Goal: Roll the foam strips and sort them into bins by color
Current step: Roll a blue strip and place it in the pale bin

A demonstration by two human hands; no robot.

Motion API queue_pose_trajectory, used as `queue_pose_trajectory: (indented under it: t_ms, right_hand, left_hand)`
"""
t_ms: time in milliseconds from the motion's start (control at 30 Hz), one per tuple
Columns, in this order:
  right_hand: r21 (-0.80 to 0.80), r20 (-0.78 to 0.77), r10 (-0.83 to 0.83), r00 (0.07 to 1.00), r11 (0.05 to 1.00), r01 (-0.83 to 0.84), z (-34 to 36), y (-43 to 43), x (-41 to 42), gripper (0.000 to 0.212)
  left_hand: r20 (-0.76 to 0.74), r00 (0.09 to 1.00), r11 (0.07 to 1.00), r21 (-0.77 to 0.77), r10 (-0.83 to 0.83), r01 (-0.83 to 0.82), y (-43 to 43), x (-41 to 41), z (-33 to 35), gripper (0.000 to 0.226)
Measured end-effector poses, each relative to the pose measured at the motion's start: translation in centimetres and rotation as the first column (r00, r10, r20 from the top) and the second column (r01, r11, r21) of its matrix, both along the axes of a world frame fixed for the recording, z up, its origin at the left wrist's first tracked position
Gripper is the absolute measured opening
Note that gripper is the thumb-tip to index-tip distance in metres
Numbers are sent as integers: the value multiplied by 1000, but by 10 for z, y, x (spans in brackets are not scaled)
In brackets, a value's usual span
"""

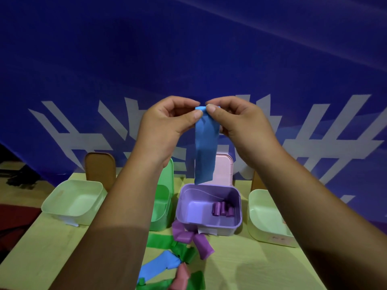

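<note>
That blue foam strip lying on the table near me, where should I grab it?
Probably pinch the loose blue strip at its near left end, from above, thumb and finger across its width. It lies flat on the table, and its far right end is bunched against the green strips, so the left end looks freer.

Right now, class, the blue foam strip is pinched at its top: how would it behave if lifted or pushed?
Probably floppy: the blue foam strip hangs limp and creased below the left hand and right hand. Likely very light, since fingertip pinches alone carry it. Rolled, it might roll when pushed, being cylindrical like the purple rolls in the purple bin.
</note>
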State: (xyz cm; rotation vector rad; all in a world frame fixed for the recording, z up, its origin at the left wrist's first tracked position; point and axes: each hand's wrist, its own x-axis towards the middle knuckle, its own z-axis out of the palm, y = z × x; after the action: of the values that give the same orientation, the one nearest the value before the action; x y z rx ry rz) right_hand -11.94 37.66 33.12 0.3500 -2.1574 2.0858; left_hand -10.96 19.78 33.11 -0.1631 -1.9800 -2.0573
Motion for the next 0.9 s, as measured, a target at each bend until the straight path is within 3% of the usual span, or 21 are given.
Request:
queue_pose_trajectory:
  t_ms: [333, 567, 733, 900]
  right_hand:
    - [64, -43, -8, 999, 998, 11, 5, 3, 1, 13]
    - [101, -95, -22, 995, 994, 32, 6, 5, 3, 21]
    - [53, -61, -14, 998, 998, 18, 3, 7, 1, 26]
    - [48, -9, -26, 1000, 998, 27, -1, 6, -1, 17]
  left_hand:
    - [26, 999, 998, -50, -31, 32, -3, -2, -1, 30]
    - [40, 999, 999, -37, -18, 19, 2, -3, -4, 12]
    - [15, 1000, 998, -66, 2, -1, 3, -6, -3, 14]
    - [-4, 1000, 998, -59, 3, -3, 2, -6, -2, 17]
